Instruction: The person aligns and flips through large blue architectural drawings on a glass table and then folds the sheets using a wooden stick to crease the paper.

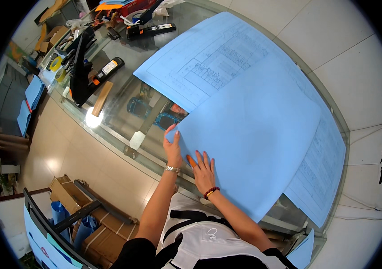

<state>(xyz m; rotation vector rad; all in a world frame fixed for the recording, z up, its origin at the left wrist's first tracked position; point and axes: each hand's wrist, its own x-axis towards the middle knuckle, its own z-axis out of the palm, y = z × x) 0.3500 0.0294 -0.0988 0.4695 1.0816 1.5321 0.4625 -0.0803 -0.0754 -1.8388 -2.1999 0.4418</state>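
Note:
A large plain blue sheet of paper [249, 139] lies at an angle over a wider blue sheet printed with line drawings [217, 62], perhaps a building plan. Both rest on a glass-topped table [123, 107]. My left hand [173, 148], with a metal watch at the wrist, pinches the plain sheet's left corner between thumb and fingers. Flat on that same sheet, fingers spread, is my right hand [204, 172]. It wears an orange finger cover and a dark red bead bracelet. How many sheets are stacked cannot be told.
Two black staplers [103, 74] [153, 30] sit on the far left of the table, near a wooden strip [103, 98] and tape rolls [56, 63]. A white scrap [137, 140] lies by the near edge. Cardboard boxes [105, 237] and a monitor [43, 233] stand at lower left.

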